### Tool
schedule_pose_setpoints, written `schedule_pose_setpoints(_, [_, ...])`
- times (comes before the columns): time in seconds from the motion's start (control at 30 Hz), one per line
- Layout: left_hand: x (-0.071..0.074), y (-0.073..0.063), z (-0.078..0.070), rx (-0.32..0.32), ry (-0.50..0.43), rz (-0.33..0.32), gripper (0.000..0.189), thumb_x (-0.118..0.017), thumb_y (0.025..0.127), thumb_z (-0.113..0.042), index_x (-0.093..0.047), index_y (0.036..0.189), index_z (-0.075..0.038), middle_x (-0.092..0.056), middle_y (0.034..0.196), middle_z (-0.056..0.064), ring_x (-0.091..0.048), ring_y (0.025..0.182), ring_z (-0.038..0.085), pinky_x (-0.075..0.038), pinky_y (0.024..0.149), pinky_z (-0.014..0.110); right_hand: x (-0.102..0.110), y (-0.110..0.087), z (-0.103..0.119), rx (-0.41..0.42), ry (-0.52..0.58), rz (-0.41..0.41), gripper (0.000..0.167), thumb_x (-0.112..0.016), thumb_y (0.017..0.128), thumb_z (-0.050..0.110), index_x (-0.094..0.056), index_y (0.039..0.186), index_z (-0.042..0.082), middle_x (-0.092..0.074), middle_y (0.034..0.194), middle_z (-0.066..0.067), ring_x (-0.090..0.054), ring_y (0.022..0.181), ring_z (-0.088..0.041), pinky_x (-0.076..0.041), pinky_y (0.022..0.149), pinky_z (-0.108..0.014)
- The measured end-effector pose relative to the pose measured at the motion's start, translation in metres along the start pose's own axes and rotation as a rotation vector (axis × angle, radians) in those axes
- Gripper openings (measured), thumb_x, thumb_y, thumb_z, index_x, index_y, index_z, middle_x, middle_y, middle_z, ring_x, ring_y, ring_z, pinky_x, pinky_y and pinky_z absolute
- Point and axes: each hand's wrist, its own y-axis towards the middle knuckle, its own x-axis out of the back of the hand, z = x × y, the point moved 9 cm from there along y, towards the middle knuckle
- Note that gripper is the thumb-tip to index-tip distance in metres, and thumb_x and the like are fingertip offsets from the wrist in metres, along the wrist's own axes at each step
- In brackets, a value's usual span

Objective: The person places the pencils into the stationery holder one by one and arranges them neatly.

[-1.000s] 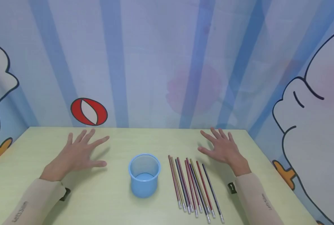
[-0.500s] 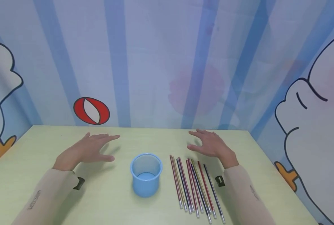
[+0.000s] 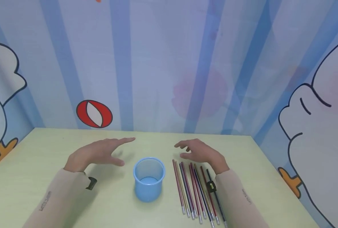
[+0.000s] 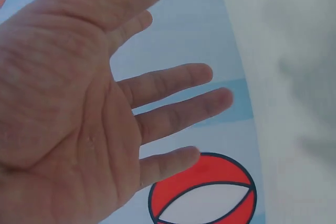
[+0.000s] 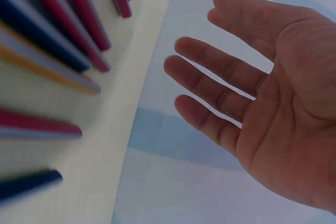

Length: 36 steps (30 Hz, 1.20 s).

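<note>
A light blue plastic cup (image 3: 148, 191) stands upright near the middle of the table in the head view. Just right of it lie several pencils (image 3: 191, 190) in red, gold and dark blue, side by side, their eraser ends toward the person. My left hand (image 3: 99, 152) hovers behind and left of the cup, fingers extended and thumb apart, holding nothing. Over the far ends of the pencils is my right hand (image 3: 201, 150), fingers loosely bent, palm bare in the right wrist view. Its wrist strap and sleeve cover part of the rightmost pencils.
The pale yellow table (image 3: 112, 202) ends at a blue striped curtain (image 3: 152, 63) behind. A red and white ball (image 3: 94, 114) is printed on the curtain, and white cartoon figures (image 3: 322, 142) show on the sides.
Both hands have moved inward toward each other, the left toward the cup and the right over the pencils. Their spread fingers have come closer together. Cup and pencils stay in place.
</note>
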Motion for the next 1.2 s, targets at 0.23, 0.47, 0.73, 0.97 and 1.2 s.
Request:
schedule_pose_setpoints(0.23, [0.002,-0.006,-0.024,-0.064,-0.104,0.037,0.084,-0.076,0.089,-0.038,-0.027,0.158,-0.034,-0.055,0.14,0.016,-0.063,0.115,0.034,-0.048,0.094,0.054,-0.012,0.002,0.012,0.01,0.051,0.041,0.032,-0.062,0.1,0.015,-0.063,0.131,0.012,-0.068,0.117,-0.01,-0.067,0.1,-0.025,-0.054,0.081,-0.036])
schedule_pose_setpoints(0.47, [0.007,-0.009,-0.044,-0.148,-0.108,0.068,0.075,-0.079,0.087,-0.03,-0.038,0.15,-0.033,-0.061,0.131,0.009,-0.06,0.12,0.031,-0.05,0.093,0.05,-0.017,0.003,0.019,0.033,0.057,0.084,0.024,-0.062,0.098,0.011,-0.068,0.122,0.014,-0.069,0.105,-0.003,-0.066,0.094,-0.02,-0.054,0.079,-0.033])
schedule_pose_setpoints(0.73, [-0.004,0.0,-0.062,-0.205,-0.211,0.159,0.056,-0.079,0.088,-0.03,-0.05,0.136,-0.035,-0.063,0.128,0.0,-0.06,0.119,0.03,-0.049,0.096,0.05,-0.03,0.006,0.013,0.019,0.06,0.111,0.019,-0.067,0.096,0.012,-0.071,0.115,0.014,-0.07,0.101,-0.001,-0.065,0.088,-0.014,-0.052,0.077,-0.032])
schedule_pose_setpoints(0.97, [-0.012,-0.001,-0.065,-0.205,-0.239,0.251,0.045,-0.077,0.09,-0.03,-0.058,0.131,-0.03,-0.062,0.127,0.0,-0.059,0.119,0.028,-0.049,0.095,0.046,-0.045,0.018,0.013,0.011,0.032,0.118,0.016,-0.071,0.094,0.014,-0.071,0.109,0.014,-0.069,0.092,0.001,-0.062,0.079,-0.012,-0.052,0.074,-0.031])
schedule_pose_setpoints(1.2, [-0.017,-0.005,-0.068,-0.246,-0.242,0.274,0.044,-0.076,0.089,-0.033,-0.06,0.13,-0.026,-0.06,0.13,-0.002,-0.06,0.115,0.023,-0.049,0.093,0.043,-0.054,0.017,0.016,-0.11,0.065,0.189,0.022,-0.074,0.092,0.019,-0.064,0.112,0.018,-0.067,0.098,-0.001,-0.062,0.084,-0.014,-0.05,0.078,-0.036])
